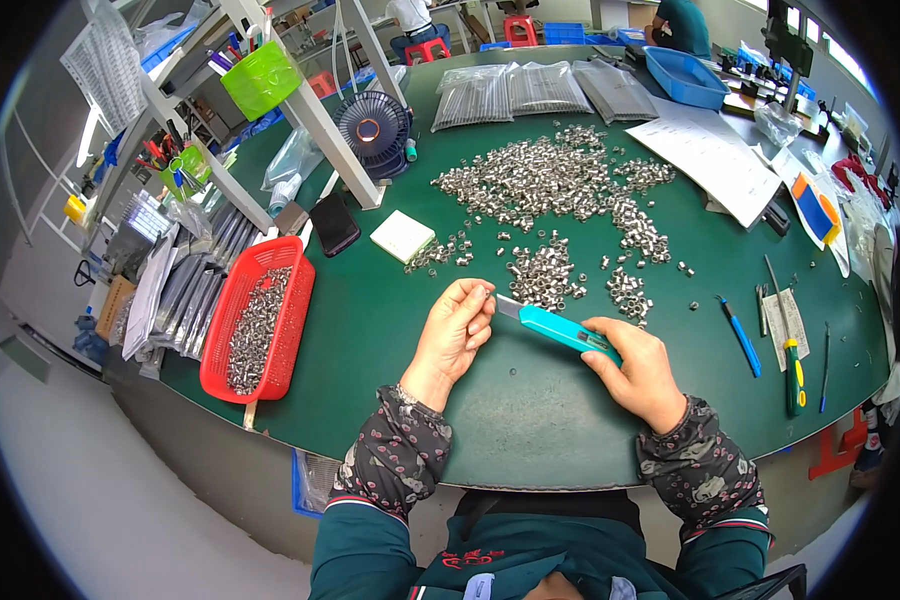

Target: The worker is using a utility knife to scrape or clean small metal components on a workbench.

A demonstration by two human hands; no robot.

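My left hand [454, 335] pinches a small silver metal part [484, 292] between thumb and fingertips above the green table [390, 330]. My right hand [638, 368] grips a turquoise utility knife [560, 328], its blade tip pointing left and reaching the small part. Just beyond both hands lie small clusters of the same silver parts [540, 275], and a large heap of silver parts [550, 180] spreads farther back.
A red basket [300, 300] with metal parts sits at the left. A white pad [402, 236], a black phone [336, 224] and a small fan [372, 128] stand behind it. Paper sheets [710, 160], a blue pen [741, 336], a green-handled tool [792, 365] and a blue tray [685, 78] lie right.
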